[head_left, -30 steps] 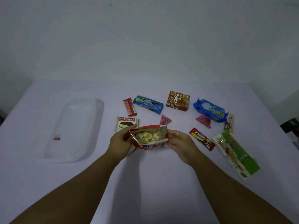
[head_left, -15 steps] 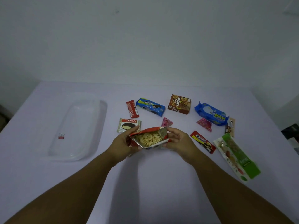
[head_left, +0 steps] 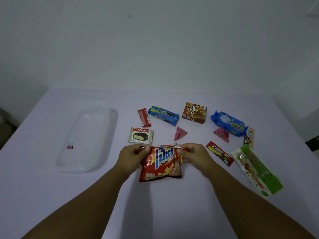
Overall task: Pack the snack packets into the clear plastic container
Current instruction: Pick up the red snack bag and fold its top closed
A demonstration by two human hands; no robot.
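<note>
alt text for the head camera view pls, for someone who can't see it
Two bare hands, left hand and right hand, pinch the top edge of a red potato snack bag over a white table. A clear plastic container lies to the left; other snack packets are scattered beyond and to the right.

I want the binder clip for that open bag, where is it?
In the head view, the red binder clip lies inside the clear plastic container on the table's left, left of the Choco Pie packet.

red potato snack packet (head_left: 161, 163), green pouch (head_left: 257, 169)
</note>
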